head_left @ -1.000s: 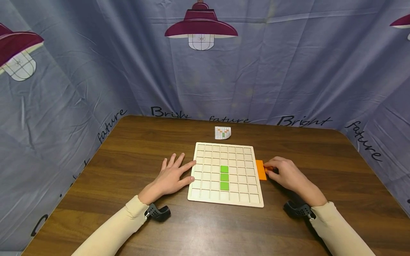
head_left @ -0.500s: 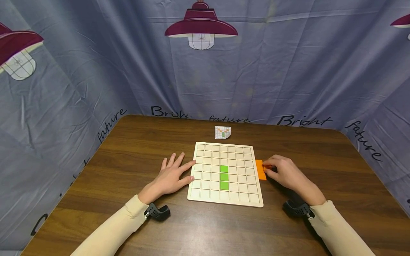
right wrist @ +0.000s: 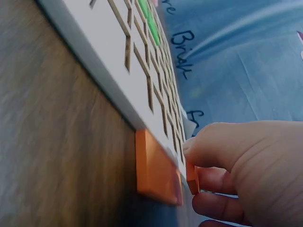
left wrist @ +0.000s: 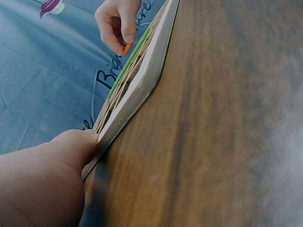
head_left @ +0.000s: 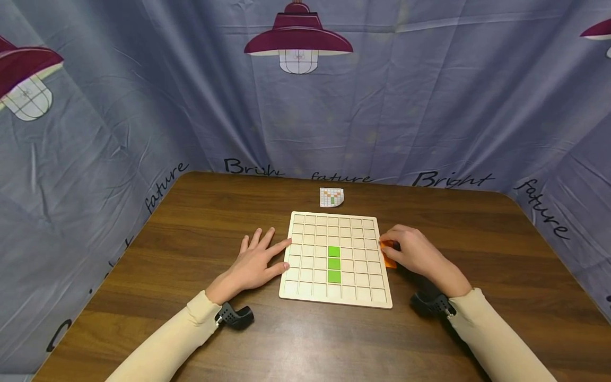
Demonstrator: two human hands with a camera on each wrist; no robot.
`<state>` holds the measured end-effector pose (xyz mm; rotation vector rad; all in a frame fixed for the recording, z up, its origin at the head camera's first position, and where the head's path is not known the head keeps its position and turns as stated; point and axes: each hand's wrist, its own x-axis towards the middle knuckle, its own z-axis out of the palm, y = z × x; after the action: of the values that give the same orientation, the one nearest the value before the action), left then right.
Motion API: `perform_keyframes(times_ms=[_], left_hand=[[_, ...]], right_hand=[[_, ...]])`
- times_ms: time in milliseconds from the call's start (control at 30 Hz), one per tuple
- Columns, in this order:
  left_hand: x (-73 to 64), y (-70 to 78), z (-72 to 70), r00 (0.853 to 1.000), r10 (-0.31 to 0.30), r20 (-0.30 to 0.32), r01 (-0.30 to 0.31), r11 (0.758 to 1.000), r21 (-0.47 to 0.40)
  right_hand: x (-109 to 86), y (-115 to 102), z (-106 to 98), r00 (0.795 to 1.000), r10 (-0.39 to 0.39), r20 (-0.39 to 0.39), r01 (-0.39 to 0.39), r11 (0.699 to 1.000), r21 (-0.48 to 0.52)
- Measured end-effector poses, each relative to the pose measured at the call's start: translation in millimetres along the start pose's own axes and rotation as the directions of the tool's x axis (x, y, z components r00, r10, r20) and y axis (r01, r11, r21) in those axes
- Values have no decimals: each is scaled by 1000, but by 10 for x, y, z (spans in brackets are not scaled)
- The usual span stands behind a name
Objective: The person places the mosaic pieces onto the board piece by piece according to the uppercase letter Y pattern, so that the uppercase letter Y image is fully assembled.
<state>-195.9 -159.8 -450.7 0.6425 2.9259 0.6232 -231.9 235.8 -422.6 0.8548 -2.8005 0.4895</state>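
A pale wooden grid board (head_left: 306, 289) lies on the table, with a column of green square tiles (head_left: 333, 263) set in its middle cells. My left hand (head_left: 255, 268) is spread flat at the board's left edge, with thumb and index fingertip touching the rim. Over the right edge, my right hand (head_left: 417, 254) pinches an orange square tile (right wrist: 191, 177) between thumb and fingers; in the head view the fingers mostly cover it. More orange tiles (head_left: 390, 262) lie on the table against the board's right side, partly hidden under that hand.
Behind the board lies a small paper card (head_left: 331, 197) printed with a grid pattern in orange and green. The brown wooden table (head_left: 305, 339) is bordered by a blue-grey curtain (head_left: 305, 122) with lamp prints and lettering.
My right hand has moved left with the pinched orange tile, from beside the orange tiles to over the board's right edge. The left hand and the board stay put.
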Motion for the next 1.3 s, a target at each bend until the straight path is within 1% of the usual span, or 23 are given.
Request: perform_keyframes(times_ms=[167, 400, 633, 800, 1133, 1300], left_hand=[[-2, -7, -6, 1000, 2, -1, -2, 1000, -1], [2, -8, -8, 1000, 2, -7, -2, 1000, 5], [7, -15, -3, 1000, -1, -6, 1, 1000, 6], [7, -21, 2, 1000, 1, -5, 0, 1000, 11], [3, -12, 7, 1000, 0, 1, 0, 1000, -2], [3, -8, 1, 1000, 3, -4, -4, 1000, -1]], right_hand=[[103, -77, 31, 1000, -8, 5, 8, 1000, 21], [249, -191, 82, 997, -74, -14, 75, 996, 44], [371, -300, 134, 995, -97, -1, 97, 994, 55], [453, -374, 186, 994, -108, 9, 107, 991, 81], [575, -541, 264, 989, -142, 27, 139, 985, 105], [619, -593, 307, 986, -164, 19, 161, 981, 106]])
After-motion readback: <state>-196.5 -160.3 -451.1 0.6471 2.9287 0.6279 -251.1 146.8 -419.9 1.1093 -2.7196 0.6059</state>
